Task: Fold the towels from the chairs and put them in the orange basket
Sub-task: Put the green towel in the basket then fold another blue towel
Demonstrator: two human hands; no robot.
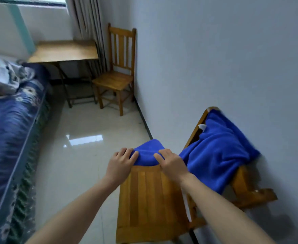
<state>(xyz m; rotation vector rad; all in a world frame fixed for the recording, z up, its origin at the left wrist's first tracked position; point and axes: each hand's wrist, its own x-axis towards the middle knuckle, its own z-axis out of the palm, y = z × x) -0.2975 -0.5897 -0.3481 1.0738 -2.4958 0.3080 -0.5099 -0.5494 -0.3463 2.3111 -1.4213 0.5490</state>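
A blue towel (pixel 218 148) is held at its left end by both hands. The left hand (pixel 121 162) and the right hand (pixel 171 164) are set side by side at the far edge of the near chair's seat (pixel 144 199). On each, the fingers are curled over a bunched fold of cloth and the thumb is pressed in beside them (a closed, holding grip, as far as the blur allows).

From that grip the towel runs rightward and away, toward the white wall (pixel 215 50), where its bulk is draped over the chair back (pixel 209 111). Its long axis is thus laid from the hands to the back's top corner, and the right hand is the nearer to the hanging mass. It is judged that the cloth must be drawn leftward, off the back, before a fold can be made; a snag on that corner is the likely trouble.

The seat is of slatted wood, and glossy pale tiles (pixel 84 138) are seen below it. A second wooden chair (pixel 116 74) is placed farther along the wall, beside a small table (pixel 63 50), and a bed (pixel 9 120) in patterned blue lies to the left. The orange basket is not in view.
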